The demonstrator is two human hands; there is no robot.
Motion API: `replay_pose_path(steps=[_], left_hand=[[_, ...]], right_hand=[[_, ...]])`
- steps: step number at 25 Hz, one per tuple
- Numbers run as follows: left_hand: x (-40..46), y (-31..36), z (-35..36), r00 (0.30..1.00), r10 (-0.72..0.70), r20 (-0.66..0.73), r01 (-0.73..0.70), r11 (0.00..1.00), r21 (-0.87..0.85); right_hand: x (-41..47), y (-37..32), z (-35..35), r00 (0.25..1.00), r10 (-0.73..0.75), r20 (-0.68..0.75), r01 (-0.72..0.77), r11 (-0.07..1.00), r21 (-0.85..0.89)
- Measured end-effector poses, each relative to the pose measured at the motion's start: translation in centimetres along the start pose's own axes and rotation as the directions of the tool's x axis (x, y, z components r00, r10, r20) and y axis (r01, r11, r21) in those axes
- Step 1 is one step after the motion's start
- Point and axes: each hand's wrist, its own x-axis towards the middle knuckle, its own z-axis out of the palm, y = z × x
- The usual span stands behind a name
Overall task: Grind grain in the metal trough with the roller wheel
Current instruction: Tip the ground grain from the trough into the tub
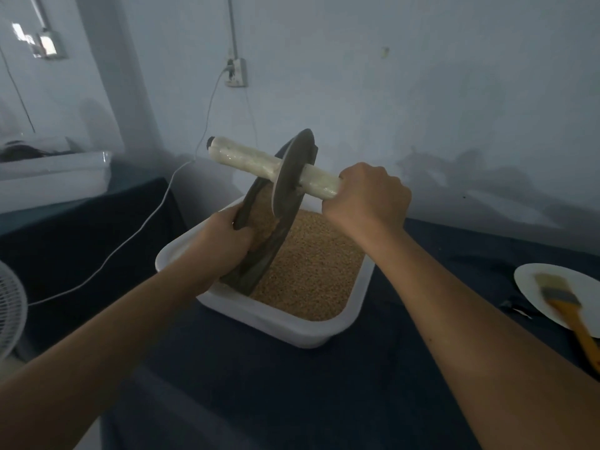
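A dark boat-shaped metal trough stands tilted steeply, its near end down in a white tub full of tan grain. Some grain lies inside the trough. My left hand grips the trough's left rim near its lower part. A grey roller wheel on a white-wrapped axle sits in the raised upper half of the trough. My right hand grips the axle's right end.
The tub stands on a dark blue cloth. A white plate with a yellow-handled brush lies at the right edge. A white cable runs from a wall socket. A fan and another white tub are at the left.
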Motion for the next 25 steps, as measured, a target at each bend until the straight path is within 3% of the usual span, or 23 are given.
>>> replay_pose_path(steps=[7, 13, 25], left_hand=[[-0.2, 0.6, 1.8, 0.982, 0.186, -0.024, -0.176, 0.961, 0.213], [0.5, 1.6, 3.3, 0.961, 0.275, 0.004, -0.268, 0.933, 0.241], [1.0, 1.5, 6.3, 0.959, 0.285, -0.013, -0.271, 0.924, 0.271]], right_hand=[[-0.8, 1.4, 0.7, 0.999, 0.034, 0.019, -0.035, 0.998, 0.049], [-1.8, 2.5, 1.4, 0.997, 0.068, 0.025, -0.068, 0.998, 0.018], [-2.6, 3.9, 1.9, 0.993, 0.114, -0.025, -0.113, 0.993, 0.019]])
